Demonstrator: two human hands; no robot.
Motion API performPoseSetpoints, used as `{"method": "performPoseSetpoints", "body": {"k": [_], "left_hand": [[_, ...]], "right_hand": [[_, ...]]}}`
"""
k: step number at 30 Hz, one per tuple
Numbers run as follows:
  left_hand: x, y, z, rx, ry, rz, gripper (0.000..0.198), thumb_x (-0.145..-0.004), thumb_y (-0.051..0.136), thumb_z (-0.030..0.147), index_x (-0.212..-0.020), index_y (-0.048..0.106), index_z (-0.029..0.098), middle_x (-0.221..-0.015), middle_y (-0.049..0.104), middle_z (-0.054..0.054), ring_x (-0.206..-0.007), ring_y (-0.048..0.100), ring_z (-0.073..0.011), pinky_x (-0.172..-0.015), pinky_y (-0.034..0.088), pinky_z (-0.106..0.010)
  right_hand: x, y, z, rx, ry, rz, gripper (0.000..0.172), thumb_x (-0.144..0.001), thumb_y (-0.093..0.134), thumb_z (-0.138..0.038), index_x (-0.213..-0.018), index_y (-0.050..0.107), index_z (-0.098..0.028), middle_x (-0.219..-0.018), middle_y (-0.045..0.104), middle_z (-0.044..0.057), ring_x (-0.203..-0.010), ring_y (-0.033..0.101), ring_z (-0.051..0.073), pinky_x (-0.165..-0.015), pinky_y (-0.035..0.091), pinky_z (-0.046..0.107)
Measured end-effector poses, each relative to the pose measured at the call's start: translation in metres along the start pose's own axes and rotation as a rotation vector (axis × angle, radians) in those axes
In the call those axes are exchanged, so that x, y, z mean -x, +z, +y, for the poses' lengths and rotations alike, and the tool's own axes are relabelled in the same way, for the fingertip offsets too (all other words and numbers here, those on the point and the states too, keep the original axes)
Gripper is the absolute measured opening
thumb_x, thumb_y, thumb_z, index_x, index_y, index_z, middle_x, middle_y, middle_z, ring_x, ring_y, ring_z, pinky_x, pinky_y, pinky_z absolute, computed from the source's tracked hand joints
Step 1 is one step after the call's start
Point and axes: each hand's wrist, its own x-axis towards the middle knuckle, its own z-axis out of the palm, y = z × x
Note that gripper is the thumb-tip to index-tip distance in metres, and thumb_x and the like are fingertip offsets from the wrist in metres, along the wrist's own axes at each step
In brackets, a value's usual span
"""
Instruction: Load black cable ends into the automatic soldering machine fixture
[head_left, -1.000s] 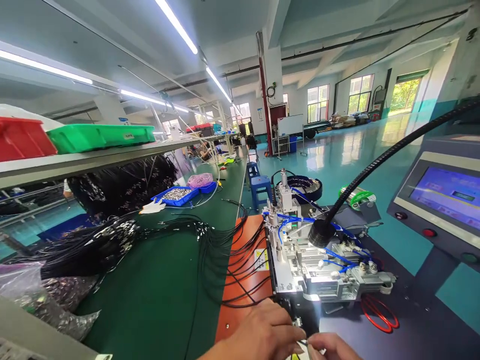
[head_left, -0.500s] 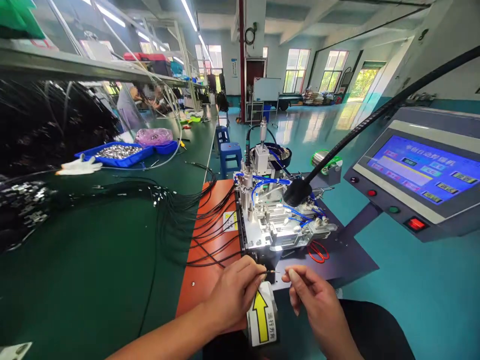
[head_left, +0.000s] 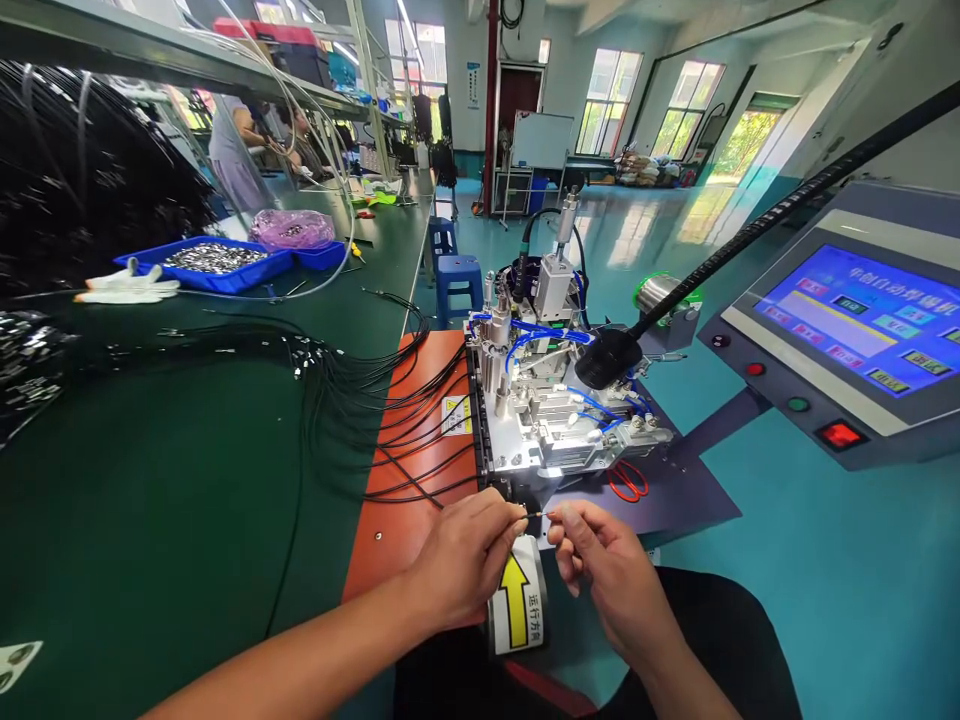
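My left hand (head_left: 476, 545) pinches a thin black cable (head_left: 533, 515) close to its end, with the thumb and forefinger closed on it. The cable's stripped tip points right. At that tip, the thumb and forefinger of my right hand (head_left: 611, 565) are pressed together around the fine wire end. Just beyond both hands stands a metal machine (head_left: 555, 410) with blue air tubes. Below the left hand is a white label (head_left: 517, 600) with a yellow arrow. More black cables (head_left: 420, 455) run across an orange plate (head_left: 367, 560) to the machine's left side.
A control panel (head_left: 862, 320) with a lit screen stands at the right. A black gooseneck lamp (head_left: 611, 357) reaches over the machine. On the green table (head_left: 187, 500) are a blue tray (head_left: 225, 280) of small metal parts and white gloves (head_left: 127, 285). Another person (head_left: 232, 150) is further back.
My right fingertips have moved left onto the cable's stripped tip, closing the small gap. Both hands sit slightly higher in view, and the camera has tilted a little.
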Motion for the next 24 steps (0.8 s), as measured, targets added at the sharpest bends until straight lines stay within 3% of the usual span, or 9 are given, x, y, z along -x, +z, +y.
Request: {"method": "performPoseSetpoints", "body": {"k": [9, 24], "left_hand": [[-0.002, -0.001, 0.002, 0.008, 0.008, 0.005, 0.021, -0.099, 0.044, 0.023, -0.096, 0.064, 0.018, -0.078, 0.056, -0.003, -0.074, 0.052, -0.0143, -0.065, 0.04, -0.025], [0.0, 0.0, 0.001, -0.029, -0.027, 0.01, 0.022, -0.099, 0.042, 0.025, -0.095, 0.064, 0.018, -0.079, 0.055, -0.003, -0.073, 0.051, -0.0142, -0.064, 0.039, -0.026]], "right_hand": [[-0.004, 0.003, 0.002, 0.015, 0.036, -0.062, 0.036, -0.089, 0.062, -0.051, -0.083, 0.064, -0.016, -0.067, 0.053, -0.001, -0.051, 0.042, 0.007, -0.044, 0.033, 0.019], [-0.007, -0.001, 0.009, 0.055, -0.025, -0.092, 0.029, -0.089, 0.064, -0.046, -0.084, 0.065, -0.017, -0.071, 0.059, 0.0, -0.052, 0.045, 0.009, -0.046, 0.038, 0.021]]}}
